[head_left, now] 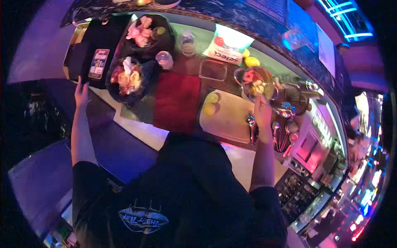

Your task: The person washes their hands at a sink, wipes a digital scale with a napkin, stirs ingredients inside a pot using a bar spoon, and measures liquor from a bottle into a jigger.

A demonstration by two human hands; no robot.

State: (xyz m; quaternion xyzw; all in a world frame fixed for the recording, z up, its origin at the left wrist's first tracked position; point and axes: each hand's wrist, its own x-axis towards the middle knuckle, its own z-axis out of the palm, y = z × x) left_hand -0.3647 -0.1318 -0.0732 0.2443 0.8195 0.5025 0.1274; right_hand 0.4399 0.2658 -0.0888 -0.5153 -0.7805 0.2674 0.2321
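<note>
My left hand point(81, 93) reaches to the far left, its fingers stretched along the near edge of a black box-like case point(78, 62). My right hand point(261, 110) is at the near rim of a clear bowl point(264, 78) that holds pink and yellow flowers or fruit pieces. Its fingers are drawn together; what they hold, if anything, is hidden. Left of it lies a pale cutting board point(231, 122) with two yellow lemons point(211, 104) at its left end. A metal tool point(250, 120), perhaps a peeler or squeezer, lies at the board's right edge.
Two dark bowls of flowers point(128, 78) stand left of a red cloth point(175, 101). Behind are clear containers point(188, 43), a white bag point(229, 45) and lemons point(251, 61). Metal spoons point(285, 134) lie right. A raised marble ledge point(215, 18) borders the back.
</note>
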